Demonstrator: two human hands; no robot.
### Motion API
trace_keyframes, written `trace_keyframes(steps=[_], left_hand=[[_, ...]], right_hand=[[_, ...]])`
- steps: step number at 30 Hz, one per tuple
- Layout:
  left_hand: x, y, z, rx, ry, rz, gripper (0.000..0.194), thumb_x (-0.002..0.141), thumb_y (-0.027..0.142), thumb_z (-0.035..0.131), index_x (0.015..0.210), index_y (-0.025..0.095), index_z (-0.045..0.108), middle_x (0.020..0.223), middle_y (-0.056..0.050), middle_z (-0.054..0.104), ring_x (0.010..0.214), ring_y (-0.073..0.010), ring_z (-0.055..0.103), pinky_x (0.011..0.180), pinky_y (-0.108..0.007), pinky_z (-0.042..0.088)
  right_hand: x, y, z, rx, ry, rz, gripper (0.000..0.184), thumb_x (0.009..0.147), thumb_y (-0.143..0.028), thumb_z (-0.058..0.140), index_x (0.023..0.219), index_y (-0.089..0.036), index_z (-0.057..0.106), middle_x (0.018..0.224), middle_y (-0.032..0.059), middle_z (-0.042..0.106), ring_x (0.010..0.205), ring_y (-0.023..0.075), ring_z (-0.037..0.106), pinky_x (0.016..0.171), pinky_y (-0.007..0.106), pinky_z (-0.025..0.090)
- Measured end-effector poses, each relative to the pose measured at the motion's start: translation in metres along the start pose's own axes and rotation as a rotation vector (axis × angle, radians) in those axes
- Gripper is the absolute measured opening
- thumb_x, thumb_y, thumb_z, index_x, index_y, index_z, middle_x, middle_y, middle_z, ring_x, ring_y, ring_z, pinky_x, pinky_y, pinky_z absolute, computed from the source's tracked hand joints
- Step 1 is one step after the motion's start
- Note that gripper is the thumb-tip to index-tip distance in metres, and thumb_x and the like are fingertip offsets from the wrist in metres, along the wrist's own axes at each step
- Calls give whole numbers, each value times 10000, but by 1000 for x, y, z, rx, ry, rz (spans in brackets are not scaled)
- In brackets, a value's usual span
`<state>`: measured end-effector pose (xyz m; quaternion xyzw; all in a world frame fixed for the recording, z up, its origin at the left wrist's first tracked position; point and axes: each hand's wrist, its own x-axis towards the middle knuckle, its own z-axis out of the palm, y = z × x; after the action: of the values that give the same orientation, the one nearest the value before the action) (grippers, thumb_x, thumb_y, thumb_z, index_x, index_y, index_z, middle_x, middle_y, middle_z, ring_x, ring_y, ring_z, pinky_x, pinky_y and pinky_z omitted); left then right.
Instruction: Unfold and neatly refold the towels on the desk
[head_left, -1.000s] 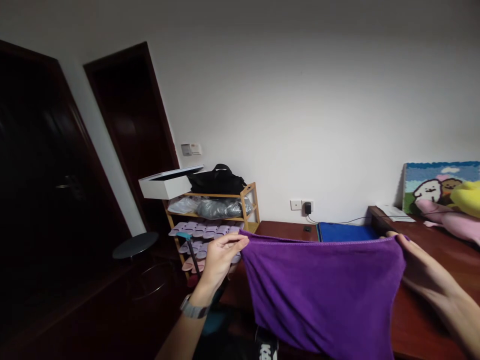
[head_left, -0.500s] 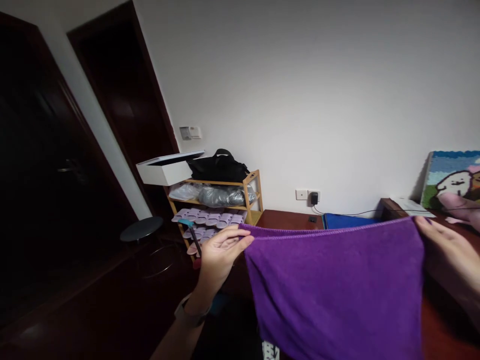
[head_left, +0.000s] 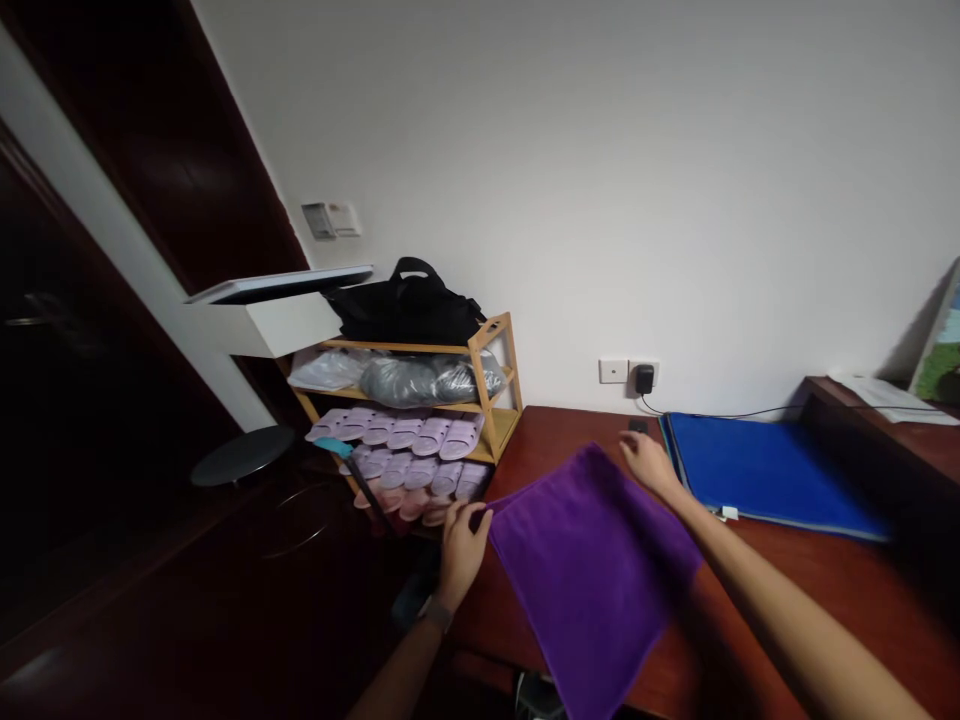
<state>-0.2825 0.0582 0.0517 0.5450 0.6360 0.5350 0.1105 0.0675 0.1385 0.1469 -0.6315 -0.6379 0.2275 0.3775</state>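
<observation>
A purple cloth (head_left: 585, 560) with a stitched edge lies partly on the reddish-brown table (head_left: 547, 430), its lower part hanging past the front edge. My left hand (head_left: 463, 550), a band at its wrist, pinches the cloth's left corner. Just beyond the cloth's far right side, my right hand (head_left: 649, 465) is over the table with its fingers apart from the cloth, and nothing shows in them. The right forearm crosses above the cloth's right corner and hides a little of it.
A folded blue cloth (head_left: 765, 475) lies on the table's right part. Left of the table stands a wooden rack (head_left: 491, 400) with lilac slippers (head_left: 405, 432), a black bag (head_left: 412, 310) and a white box (head_left: 292, 322). A round stool (head_left: 244, 455) and a plugged-in charger (head_left: 643, 378) are also visible.
The purple cloth has come down from being held up between both hands onto the table. My right hand has let go and moved left. The view has tilted down, showing more table.
</observation>
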Motion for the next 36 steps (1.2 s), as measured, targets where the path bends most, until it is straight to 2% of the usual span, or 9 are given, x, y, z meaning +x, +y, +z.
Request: trace_keyframes(steps=[4,6,9,14,18,20,22,28,36], left_hand=[[-16,-24,19,278,-267,343,296,971,383,511,1082,237,744,1310,-96,656,1237,-255,608,1107,-432,454],[-19,-29,30,417,-407,469,348,989,385,514,1257,259,696,1452,-83,586,1351,-272,528,1157,-458,399],[-24,-35,35,613,-492,512,477,997,458,511,1445,305,572,1560,-80,493,1445,-323,423,1175,-530,349],[-60,-24,1,815,-475,440,556,984,550,502,1479,302,547,1527,-141,523,1366,-396,501,1052,-536,452],[-84,11,-19,909,-518,348,502,991,535,477,1305,216,704,1130,-189,742,969,-367,704,845,-500,540],[-80,23,-13,827,-485,409,428,1010,444,463,1258,208,721,1093,-158,752,985,-327,702,897,-472,535],[-70,25,2,709,-461,518,403,1011,395,477,1325,237,675,1301,-129,692,1194,-309,636,1026,-458,491],[-57,-9,43,665,-598,556,559,1009,527,500,1541,369,434,1618,-70,409,1477,-340,376,1155,-525,391],[-69,-18,44,738,-582,498,628,987,585,512,1570,426,341,1690,-79,238,1514,-432,247,1153,-605,347]], right_hand=[[-98,72,40,-300,-32,-81,505,986,-427,347,1278,-197,689,1343,124,661,1267,300,577,1127,438,393],[-139,103,56,-477,-41,-20,615,991,-529,300,1445,-217,574,1517,104,527,1414,334,445,1185,492,329],[-163,130,72,-636,-99,75,701,977,-602,310,1573,-243,399,1650,63,329,1534,360,229,1229,556,228],[-124,139,58,-646,-247,-87,628,1017,-557,278,1590,-306,327,1676,11,247,1561,271,138,1265,513,129],[-89,135,40,-574,-366,-212,572,1025,-513,298,1574,-359,346,1676,-7,253,1562,241,127,1265,497,144],[-88,135,40,-559,-341,-184,576,1033,-481,253,1589,-343,312,1683,-11,228,1564,241,108,1263,488,159],[-97,137,46,-557,-305,-150,599,1033,-501,221,1597,-316,299,1681,-7,231,1563,240,115,1263,482,164],[-117,156,55,-643,-222,-42,656,1003,-532,269,1595,-256,330,1661,21,275,1557,268,166,1260,522,144],[-59,126,70,-621,-175,-1,673,1013,-486,223,1608,-179,293,1683,52,217,1569,247,108,1258,457,124]])
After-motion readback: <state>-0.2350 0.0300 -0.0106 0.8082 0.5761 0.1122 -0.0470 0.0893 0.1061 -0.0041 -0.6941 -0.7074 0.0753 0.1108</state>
